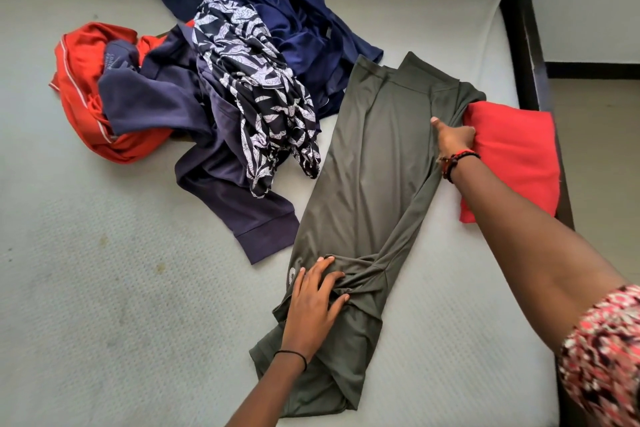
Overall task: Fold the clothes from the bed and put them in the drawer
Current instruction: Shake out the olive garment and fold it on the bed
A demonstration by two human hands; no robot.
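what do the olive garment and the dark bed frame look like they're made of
Olive garment: likely a thin synthetic knit with a slight sheen; it drapes smoothly and bunches in fine folds under the left hand. Bed frame: probably dark-stained wood or laminate, semi-gloss, judging by the pale glare along its edge.

The long garment lies stretched across the right half of the mattress, running from the near edge away toward the far right. The left hand sits on its near part, gathering cloth between thumb and fingers. The right hand grips its right edge farther up. Just right of that hand, touching the garment's far corner, a folded piece lies at the mattress's right edge, beside the bed frame. Left of and behind the long garment spreads a heap of loose clothes. A long-sleeved top reaches nearest, its cuff just beside the long garment.
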